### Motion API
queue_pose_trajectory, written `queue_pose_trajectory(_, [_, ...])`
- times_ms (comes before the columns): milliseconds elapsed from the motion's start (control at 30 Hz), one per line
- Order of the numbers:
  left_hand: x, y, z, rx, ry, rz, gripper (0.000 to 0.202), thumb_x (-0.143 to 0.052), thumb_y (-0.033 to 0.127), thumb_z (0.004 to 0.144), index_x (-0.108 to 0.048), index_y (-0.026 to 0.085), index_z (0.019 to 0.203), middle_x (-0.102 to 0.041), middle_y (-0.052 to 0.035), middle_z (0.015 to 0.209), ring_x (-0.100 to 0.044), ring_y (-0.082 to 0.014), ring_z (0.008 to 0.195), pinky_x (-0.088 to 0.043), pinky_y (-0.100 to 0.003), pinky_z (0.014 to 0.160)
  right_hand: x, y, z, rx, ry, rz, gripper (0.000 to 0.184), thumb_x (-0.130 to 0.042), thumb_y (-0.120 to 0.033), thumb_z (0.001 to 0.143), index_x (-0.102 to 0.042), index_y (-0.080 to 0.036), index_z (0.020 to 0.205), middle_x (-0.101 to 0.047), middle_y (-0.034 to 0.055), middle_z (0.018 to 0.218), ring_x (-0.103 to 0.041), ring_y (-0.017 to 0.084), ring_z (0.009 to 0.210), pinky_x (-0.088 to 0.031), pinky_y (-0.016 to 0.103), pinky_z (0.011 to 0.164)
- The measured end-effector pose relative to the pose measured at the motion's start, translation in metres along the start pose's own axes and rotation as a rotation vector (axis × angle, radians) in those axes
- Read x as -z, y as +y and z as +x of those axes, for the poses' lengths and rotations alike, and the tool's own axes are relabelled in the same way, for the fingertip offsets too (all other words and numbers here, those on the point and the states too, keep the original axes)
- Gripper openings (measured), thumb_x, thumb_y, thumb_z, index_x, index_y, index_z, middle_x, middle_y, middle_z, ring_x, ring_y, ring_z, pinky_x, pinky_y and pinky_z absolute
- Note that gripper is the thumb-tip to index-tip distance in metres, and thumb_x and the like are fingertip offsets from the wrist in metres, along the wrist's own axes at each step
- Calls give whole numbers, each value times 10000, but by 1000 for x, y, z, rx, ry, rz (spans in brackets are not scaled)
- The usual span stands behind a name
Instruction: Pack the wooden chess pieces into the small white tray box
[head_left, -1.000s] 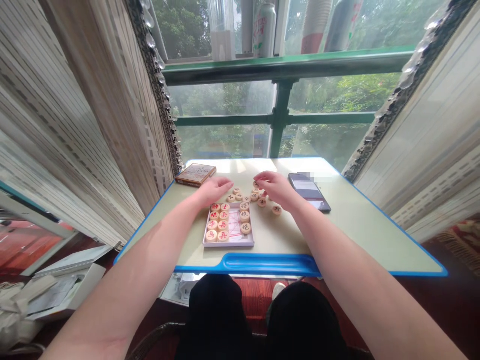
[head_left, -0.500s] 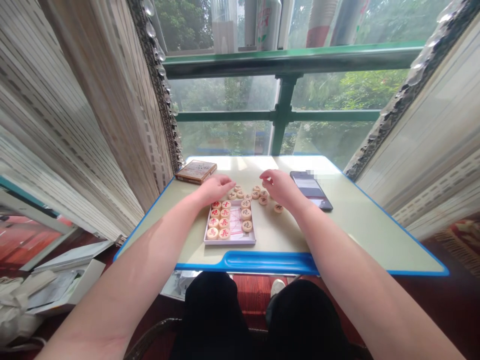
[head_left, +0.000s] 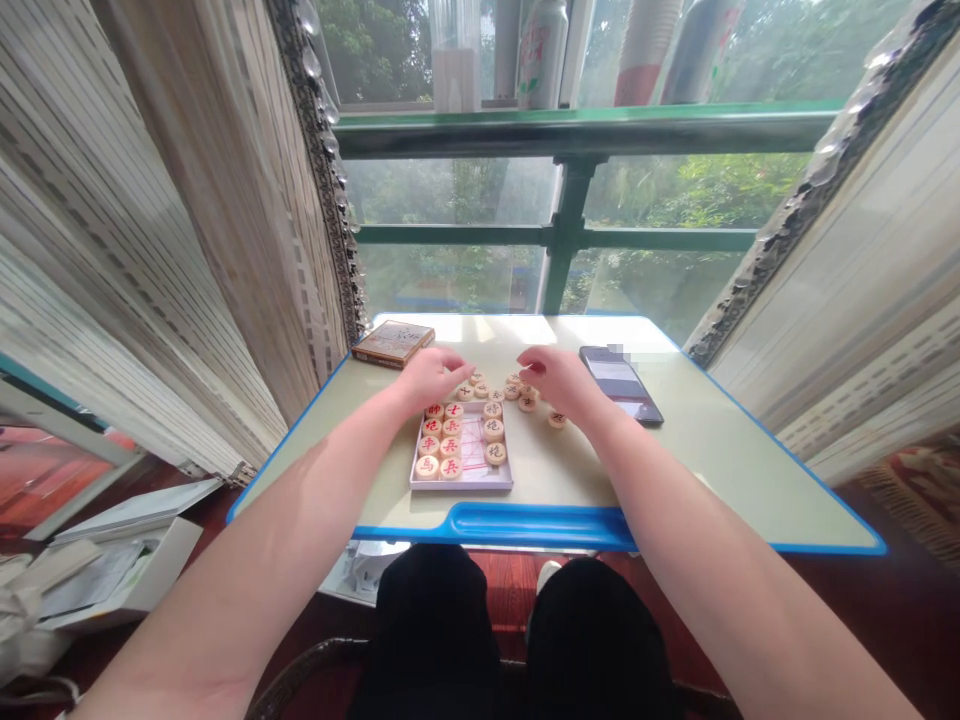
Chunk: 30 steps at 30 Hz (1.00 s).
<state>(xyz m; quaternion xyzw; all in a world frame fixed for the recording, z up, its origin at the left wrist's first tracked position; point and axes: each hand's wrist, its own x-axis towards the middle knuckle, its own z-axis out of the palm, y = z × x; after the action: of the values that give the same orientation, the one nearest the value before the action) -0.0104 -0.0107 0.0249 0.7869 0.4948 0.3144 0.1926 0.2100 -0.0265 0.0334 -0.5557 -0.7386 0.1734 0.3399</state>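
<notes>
A shallow white box tray (head_left: 471, 478) lies on the desk and holds several round wooden chess discs with red and black characters. More loose discs (head_left: 525, 398) lie scattered just beyond it. My left hand (head_left: 429, 376) rests over the loose discs at the tray's far left corner, fingers curled down onto them. My right hand (head_left: 553, 374) hovers over the loose discs to the right, fingertips drawn together in a pinch above one disc; whether it grips it I cannot make out.
A dark smartphone (head_left: 619, 382) lies right of my right hand. A brown box lid (head_left: 393, 343) sits at the desk's far left corner. The beige desk (head_left: 720, 450) has a blue rim and front groove. Curtains flank a window; papers lie on the floor left.
Both hands stayed over the loose discs with only small shifts. My right hand's fingers drew together from a flatter pose into a pinch. The camera tilted slightly.
</notes>
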Motion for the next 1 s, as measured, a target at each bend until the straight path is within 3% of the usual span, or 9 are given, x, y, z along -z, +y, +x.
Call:
queue_pose_trajectory(167, [4, 21, -5, -205, 43, -70, 295, -687, 411, 686, -689, 155, 832, -691, -56, 839, -609, -168, 790, -460, -276, 690, 2, -9, 0, -72, 38, 432, 366, -702, -288, 691, -578, -175, 1016, -631, 42, 907, -630, 149, 780, -498, 251, 610])
queue_pose_trajectory(300, [3, 29, -8, -222, -6, -68, 258, -694, 414, 686, -659, 167, 748, -682, -28, 774, -597, -147, 741, -461, -275, 693, -1, -14, -2, -140, -50, 553, 299, -686, -299, 692, -570, -168, 934, -621, 14, 798, -623, 135, 731, -478, 234, 581])
queue_pose_trajectory(433, [-3, 28, -9, -220, -44, -84, 272, -687, 391, 701, -674, 165, 852, -692, -33, 827, -611, -152, 770, -465, -271, 695, -4, -17, -5, -107, -97, 616, 201, -679, -277, 682, -553, -172, 798, -618, -2, 724, -612, 123, 691, -461, 225, 584])
queue_pose_trajectory(567, [-2, 31, -9, -200, 14, -74, 364, -680, 384, 719, -672, 166, 1011, -707, -52, 896, -624, -166, 806, -474, -276, 703, -2, -22, -8, -95, -108, 619, 252, -698, -339, 667, -507, -177, 698, -596, -17, 662, -574, 107, 632, -426, 216, 549])
queue_pose_trajectory(833, [5, 38, -12, -318, 50, -122, 241, -632, 346, 793, -708, 168, 936, -714, -51, 875, -619, -142, 751, -467, -244, 642, 8, -30, -10, -113, -174, 978, 298, -741, -307, 611, -500, -184, 735, -607, -20, 753, -595, 112, 734, -470, 269, 713])
queue_pose_trajectory(1000, [3, 39, -13, -384, 186, -96, 225, -658, 308, 774, -702, 149, 926, -698, -60, 825, -611, -127, 684, -476, -242, 617, 5, -26, -8, -80, -171, 995, 304, -783, -249, 555, -530, -181, 709, -606, -20, 790, -557, 99, 705, -419, 251, 650])
